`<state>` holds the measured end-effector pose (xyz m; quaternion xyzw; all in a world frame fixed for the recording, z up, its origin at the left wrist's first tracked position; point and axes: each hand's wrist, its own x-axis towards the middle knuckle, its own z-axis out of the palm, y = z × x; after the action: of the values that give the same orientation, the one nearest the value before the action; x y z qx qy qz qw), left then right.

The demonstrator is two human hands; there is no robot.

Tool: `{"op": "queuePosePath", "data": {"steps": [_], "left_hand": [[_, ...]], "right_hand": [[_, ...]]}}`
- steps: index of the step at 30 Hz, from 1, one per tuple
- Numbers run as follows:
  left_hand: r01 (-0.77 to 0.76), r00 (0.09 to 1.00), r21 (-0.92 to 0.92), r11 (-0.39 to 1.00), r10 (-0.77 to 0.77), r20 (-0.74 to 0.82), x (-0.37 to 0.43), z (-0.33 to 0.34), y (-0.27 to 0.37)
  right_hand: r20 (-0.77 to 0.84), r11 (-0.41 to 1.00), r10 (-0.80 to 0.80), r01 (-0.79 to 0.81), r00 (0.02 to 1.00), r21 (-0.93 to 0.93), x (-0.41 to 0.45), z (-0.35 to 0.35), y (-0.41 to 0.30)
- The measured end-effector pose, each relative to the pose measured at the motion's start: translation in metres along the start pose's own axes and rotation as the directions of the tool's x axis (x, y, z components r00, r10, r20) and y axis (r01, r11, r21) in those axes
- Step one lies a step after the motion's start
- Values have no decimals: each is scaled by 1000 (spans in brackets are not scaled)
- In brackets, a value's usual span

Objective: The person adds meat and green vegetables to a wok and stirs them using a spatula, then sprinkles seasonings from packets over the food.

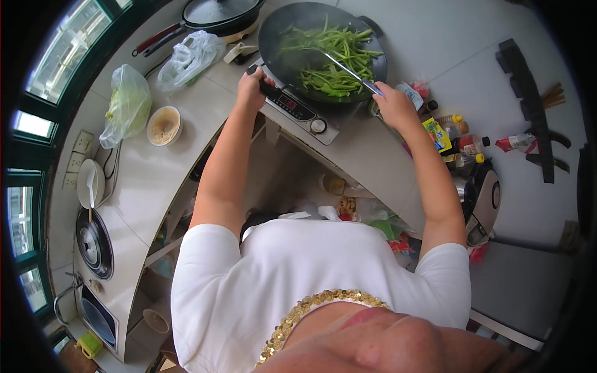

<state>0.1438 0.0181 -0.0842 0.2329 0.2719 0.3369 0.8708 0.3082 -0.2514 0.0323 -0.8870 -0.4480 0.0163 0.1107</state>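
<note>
My left hand is closed around the black handle of a large dark wok. The wok stands on an induction cooker with a lit display and a round knob. In my right hand is the handle of a metal spatula, which slants down into the wok. Its far end is hidden among long green vegetable stems spread over the wok's bottom and right side. A faint haze of steam hangs over the wok's left part.
Left of the wok are a lidded frying pan, two plastic bags and a bowl of pale paste. Farther left lie a black lid and a sink. Seasoning bottles and a rice cooker stand at right.
</note>
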Motion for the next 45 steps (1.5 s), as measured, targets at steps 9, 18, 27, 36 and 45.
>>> {"op": "queuePosePath", "data": {"steps": [9,18,27,36,45], "left_hand": [[-52,998,148,988,58,-37,48,-8,14],[-141,980,250,958,171,-105,51,4,20],[-160,974,312,937,200,-102,48,3,16],[-135,986,368,920,163,-44,39,-5,15],[-102,995,535,839,91,47,17,-26,12]], "right_hand": [[-41,868,147,-109,988,484,4,-52,88],[473,391,442,-638,762,663,50,-35,120],[519,598,238,-545,821,588,33,-24,59],[-37,945,-78,62,996,-321,-71,-72,-35],[68,917,-40,63,997,-395,-96,-104,-71]]}}
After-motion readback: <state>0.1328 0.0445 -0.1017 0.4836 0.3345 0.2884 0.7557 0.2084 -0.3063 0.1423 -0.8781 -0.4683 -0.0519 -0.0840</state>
